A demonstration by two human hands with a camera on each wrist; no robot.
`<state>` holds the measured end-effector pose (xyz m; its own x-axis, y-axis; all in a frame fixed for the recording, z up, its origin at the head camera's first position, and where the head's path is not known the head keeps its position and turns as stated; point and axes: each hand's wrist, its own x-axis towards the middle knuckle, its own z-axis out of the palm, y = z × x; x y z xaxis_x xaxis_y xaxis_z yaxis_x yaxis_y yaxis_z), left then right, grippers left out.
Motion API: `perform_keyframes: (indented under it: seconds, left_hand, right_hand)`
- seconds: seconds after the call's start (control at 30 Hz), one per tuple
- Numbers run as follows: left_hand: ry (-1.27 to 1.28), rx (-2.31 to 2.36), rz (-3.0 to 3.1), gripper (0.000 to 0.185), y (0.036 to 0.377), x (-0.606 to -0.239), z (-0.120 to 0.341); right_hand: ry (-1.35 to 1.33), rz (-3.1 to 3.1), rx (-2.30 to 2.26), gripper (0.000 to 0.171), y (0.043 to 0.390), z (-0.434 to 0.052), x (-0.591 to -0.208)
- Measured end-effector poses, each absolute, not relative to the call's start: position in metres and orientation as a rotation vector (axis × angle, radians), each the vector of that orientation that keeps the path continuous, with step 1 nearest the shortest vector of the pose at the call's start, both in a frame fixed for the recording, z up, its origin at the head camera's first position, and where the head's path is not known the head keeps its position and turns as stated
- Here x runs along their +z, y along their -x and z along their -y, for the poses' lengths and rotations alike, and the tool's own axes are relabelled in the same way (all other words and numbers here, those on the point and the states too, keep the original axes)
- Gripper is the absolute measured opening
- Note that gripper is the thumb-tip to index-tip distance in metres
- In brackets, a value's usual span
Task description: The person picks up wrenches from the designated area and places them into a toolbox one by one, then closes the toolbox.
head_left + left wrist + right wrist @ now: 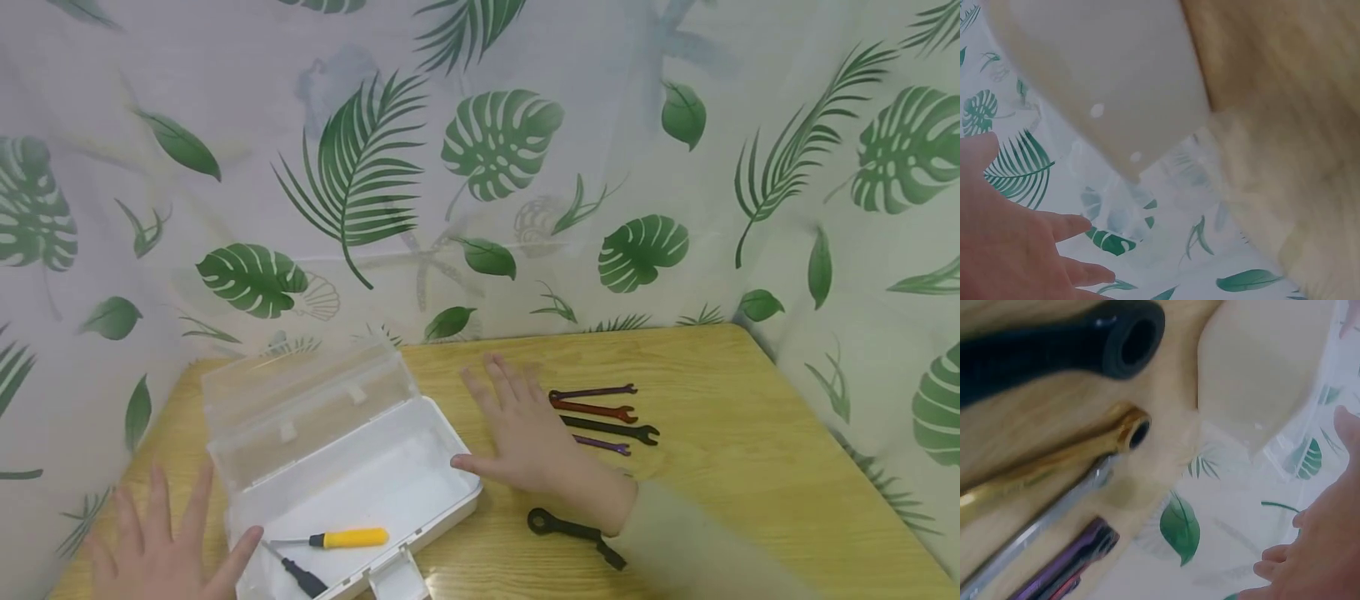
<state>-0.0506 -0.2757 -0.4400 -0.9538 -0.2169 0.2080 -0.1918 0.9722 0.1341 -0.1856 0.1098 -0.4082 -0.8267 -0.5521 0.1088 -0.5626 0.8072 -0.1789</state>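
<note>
while both hands are spread over the table (750, 467), neither grips anything: the left hand (161, 550) has its fingers fanned at the left end of the white box (446, 521), and the right hand (528, 437) is released too, its thumb overlapping the box's right corner in the head view, though i cannot tell whether it touches.

the box sits left of centre, set at a slant, long and shallow, with smooth white walls and a rounded right corner. its clear lid (315, 392) leans back, raised from the far side and carrying two small white tabs, and a white latch flap (397, 577) juts from the front wall. inside, toward the near left end, lie a yellow-handled screwdriver (351, 538), its shaft pointing left, and a dark-handled screwdriver (303, 577) angled just below it. beyond them the white floor runs bare to the right end.

right of the right hand, a thin purple wrench (596, 392), a red wrench (600, 410), a black wrench (615, 428) and a lower purple wrench (607, 445) lie in a loose fan. nearer the person, a dark ring-ended wrench (566, 526) is partly covered by the sleeve (697, 542).

the table's far edge meets the leaf-print cloth (570, 167), close behind the lid; a broad stretch of wood lies between the wrenches and the slanting right edge.
</note>
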Motion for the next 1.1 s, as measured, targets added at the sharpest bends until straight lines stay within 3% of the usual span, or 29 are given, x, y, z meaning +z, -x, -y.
perform_keyframes:
  seconds: [0.47, 0.7, 1.1]
  left_hand:
    - [-0.338, -0.14, 2.982, 0.111, 0.048, -0.47, 0.264]
    - [-0.308, -0.043, 3.021, 0.127, 0.047, -0.473, 0.257]
    - [-0.202, -0.081, 3.059, 0.137, 0.053, -0.474, 0.26]
  right_hand:
    - [-1.06, 2.988, 0.301, 0.106, 0.182, -0.085, -0.428]
    - [-1.142, 2.991, 0.227, 0.104, 0.183, -0.083, -0.432]
    - [-1.236, 2.982, 0.178, 0.099, 0.184, -0.084, -0.436]
